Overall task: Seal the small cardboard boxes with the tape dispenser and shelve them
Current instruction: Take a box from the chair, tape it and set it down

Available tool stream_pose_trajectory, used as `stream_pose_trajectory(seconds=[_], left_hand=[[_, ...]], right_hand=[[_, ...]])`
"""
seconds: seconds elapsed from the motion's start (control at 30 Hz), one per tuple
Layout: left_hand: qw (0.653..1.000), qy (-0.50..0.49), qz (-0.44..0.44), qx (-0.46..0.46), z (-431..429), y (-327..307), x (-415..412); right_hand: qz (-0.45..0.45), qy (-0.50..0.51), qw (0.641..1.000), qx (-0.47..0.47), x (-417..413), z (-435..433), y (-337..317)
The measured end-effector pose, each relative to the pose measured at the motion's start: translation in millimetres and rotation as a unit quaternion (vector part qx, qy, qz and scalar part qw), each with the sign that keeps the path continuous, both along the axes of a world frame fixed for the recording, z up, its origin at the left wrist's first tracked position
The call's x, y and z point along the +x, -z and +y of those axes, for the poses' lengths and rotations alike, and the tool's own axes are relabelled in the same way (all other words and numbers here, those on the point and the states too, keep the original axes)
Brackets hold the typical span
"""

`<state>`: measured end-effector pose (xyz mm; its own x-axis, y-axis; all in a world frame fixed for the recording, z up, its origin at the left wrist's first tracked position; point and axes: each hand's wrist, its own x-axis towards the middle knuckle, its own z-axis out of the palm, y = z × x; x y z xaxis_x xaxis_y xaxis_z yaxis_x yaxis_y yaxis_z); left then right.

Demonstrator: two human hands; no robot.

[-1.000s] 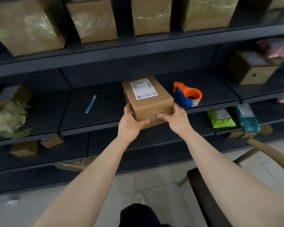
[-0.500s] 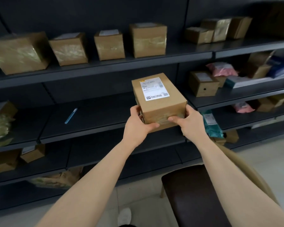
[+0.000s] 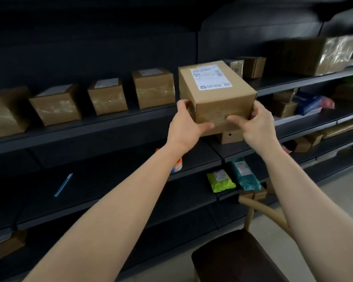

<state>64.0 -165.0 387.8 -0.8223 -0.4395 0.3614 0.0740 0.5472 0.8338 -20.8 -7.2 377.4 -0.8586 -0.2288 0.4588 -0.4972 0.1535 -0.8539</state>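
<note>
The small cardboard box (image 3: 216, 96) is held in the air in front of the upper shelf (image 3: 110, 127), at about the level of the shelf's front edge and just right of the row of boxes standing on it. A white shipping label (image 3: 211, 77) lies on the top face of the box; its print is too blurred to read. The near face of the box shows a glossy tape strip. The left hand (image 3: 186, 123) is closed on the lower left corner of the box, with the thumb pressed against the near face and the fingers wrapped round the left side. The right hand (image 3: 257, 123) is closed on the lower right corner, thumb on the near face and fingers behind the right side. Both forearms extend upward from the bottom of the frame. On the upper shelf, to the left of the held box, four taped boxes (image 3: 153, 88) stand in a row, each apart from the next. Behind and to the right of the held box, further cartons (image 3: 254, 67) stand on the same shelf level. Directly below the held box, a box with a round hole (image 3: 229, 136) in its face sits on the middle shelf. The tape dispenser (image 3: 177, 164), orange and blue, lies on that shelf and is mostly hidden by the left forearm. A blue pen (image 3: 63, 184) lies further left on the same shelf. A green pouch (image 3: 220, 181) and a teal pouch (image 3: 246, 175) sit just beside each other on a lower shelf. A dark chair seat (image 3: 238, 259) occupies the lower right foreground.
</note>
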Motion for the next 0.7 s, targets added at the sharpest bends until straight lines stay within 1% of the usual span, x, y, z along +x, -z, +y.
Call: stream_pose_trajectory(seconds=[0.2,0.43,0.57,0.7], left_hand=[[1.0,0.008,-0.007,0.004,-32,-22,-66],[0.998,-0.026,-0.049,0.002,-75,-19,-146],[0.996,-0.047,-0.073,0.007,-88,-16,-183],[0.994,-0.069,-0.087,0.013,-98,-16,-206]], right_hand=[[0.008,0.013,1.0,0.023,-68,-39,-18],[-0.019,0.014,0.998,0.056,-150,-102,-17],[-0.051,0.008,0.998,0.04,-181,-127,-12],[-0.048,-0.01,0.999,0.018,-203,-140,-7]])
